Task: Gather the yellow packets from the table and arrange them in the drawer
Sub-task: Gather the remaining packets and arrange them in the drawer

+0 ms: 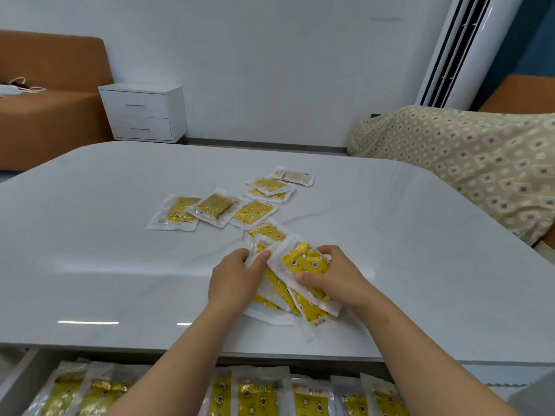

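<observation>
A bunch of yellow packets (303, 261) in clear wrappers lies on the white table (120, 265), gathered between both hands. My left hand (232, 280) grips the bunch from its left side. My right hand (333, 276) grips it from the right, thumb on the top packet. Several more yellow packets (214, 207) lie loose farther back on the table. One beige packet (292, 176) lies at the far end of them. Below the table's front edge the open drawer (18, 382) holds a row of yellow packets (258, 399).
A white two-drawer nightstand (142, 112) stands by the far wall next to an orange sofa (45, 94). A seat under a patterned beige cover (468, 163) is close to the table's right edge. A white air conditioner column (459, 49) stands behind it.
</observation>
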`<state>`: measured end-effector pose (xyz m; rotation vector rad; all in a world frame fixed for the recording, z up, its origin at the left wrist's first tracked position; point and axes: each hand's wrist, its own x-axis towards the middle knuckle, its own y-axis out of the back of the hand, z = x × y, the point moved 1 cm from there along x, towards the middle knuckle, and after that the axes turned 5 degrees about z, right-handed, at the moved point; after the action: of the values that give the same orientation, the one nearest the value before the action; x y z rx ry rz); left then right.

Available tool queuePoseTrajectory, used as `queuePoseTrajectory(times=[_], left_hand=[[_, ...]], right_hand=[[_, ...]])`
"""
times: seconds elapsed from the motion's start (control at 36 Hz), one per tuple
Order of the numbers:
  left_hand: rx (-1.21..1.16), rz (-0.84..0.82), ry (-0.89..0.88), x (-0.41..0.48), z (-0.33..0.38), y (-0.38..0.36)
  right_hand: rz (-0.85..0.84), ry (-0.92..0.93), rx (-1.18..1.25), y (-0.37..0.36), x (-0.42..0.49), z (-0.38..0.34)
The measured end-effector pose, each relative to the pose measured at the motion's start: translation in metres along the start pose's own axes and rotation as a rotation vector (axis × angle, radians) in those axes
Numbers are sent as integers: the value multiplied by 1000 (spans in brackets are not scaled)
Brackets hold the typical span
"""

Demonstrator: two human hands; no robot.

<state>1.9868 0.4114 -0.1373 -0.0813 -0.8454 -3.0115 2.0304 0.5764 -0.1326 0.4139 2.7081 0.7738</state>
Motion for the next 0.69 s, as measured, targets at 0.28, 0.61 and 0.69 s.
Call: queuePoseTrajectory(times=[0.28, 0.61, 0.69], left_hand=[[-267, -265, -4, -5, -17, 15], [-180, 148, -60, -29, -2, 4], [-203, 151, -106, -46, -5, 8]], right_hand=[[172, 57, 217, -4, -4, -5], [135, 44, 509, 2, -42, 6], [128, 32, 532, -1, -57, 11]])
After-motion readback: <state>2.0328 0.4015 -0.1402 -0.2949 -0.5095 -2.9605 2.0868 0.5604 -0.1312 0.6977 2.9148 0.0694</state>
